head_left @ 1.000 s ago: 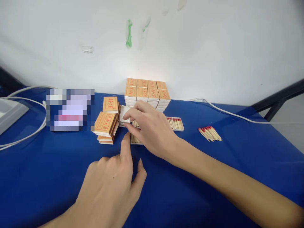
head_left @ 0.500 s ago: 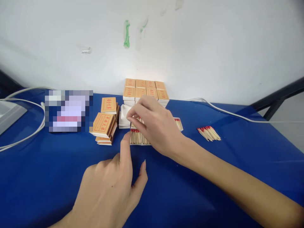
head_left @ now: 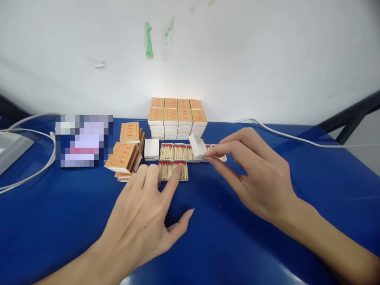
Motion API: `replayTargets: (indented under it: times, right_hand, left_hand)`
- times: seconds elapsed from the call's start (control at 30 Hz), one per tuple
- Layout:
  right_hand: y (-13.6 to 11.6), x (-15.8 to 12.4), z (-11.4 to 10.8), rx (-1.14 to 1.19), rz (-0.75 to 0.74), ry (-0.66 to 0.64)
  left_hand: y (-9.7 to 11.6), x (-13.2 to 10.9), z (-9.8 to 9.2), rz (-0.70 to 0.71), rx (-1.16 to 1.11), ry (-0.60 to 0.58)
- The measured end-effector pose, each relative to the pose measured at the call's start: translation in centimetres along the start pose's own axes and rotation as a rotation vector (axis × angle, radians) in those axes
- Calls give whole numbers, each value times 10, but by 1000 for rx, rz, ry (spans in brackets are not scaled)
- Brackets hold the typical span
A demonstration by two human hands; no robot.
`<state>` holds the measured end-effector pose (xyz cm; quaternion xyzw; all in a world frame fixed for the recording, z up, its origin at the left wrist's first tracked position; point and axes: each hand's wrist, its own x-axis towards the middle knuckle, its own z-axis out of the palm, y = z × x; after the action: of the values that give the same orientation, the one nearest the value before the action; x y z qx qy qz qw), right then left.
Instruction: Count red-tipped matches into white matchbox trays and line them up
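My right hand [head_left: 252, 174] pinches a small white matchbox tray [head_left: 197, 145] at its corner and holds it tilted above the back row of match-filled trays [head_left: 180, 152]. No matches show inside the tilted tray. My left hand [head_left: 145, 209] is open, with its index fingertip on the matches in a front-row tray [head_left: 184, 174] and its thumb stretched out to the side. Red-tipped matches fill the trays, which sit side by side. White trays [head_left: 151, 149] are stacked just left of the rows.
Orange-topped matchboxes [head_left: 171, 114] stand stacked against the wall. More matchbox covers [head_left: 121, 156] lean in a pile at the left. Beyond it lies a blurred-out object [head_left: 86, 140]. White cables [head_left: 279, 136] run along both sides of the blue table [head_left: 225, 241].
My right hand has lifted a white tray off the stack and carried it to the right. My left index finger has shifted right along the front row. The loose matches at the right are now hidden.
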<state>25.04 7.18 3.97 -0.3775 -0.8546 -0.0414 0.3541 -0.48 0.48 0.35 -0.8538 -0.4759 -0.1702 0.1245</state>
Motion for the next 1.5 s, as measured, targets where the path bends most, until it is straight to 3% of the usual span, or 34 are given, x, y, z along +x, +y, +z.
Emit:
replayTargets:
  times: [0.33,0.63,0.87,1.5]
  right_hand:
    - [9,-22,-10,-7,13,17]
    - [14,-29,-10,-16,42,15]
    - [9,-33,-13,2,130,-10]
    - [0,-37,-15,82,98,-54]
  left_hand:
    - [-1,2,4,-13,-38,-56]
    - [-1,3,4,4,-82,-30]
    - [-2,2,5,13,-114,-35]
    - [-2,2,3,8,-124,-61]
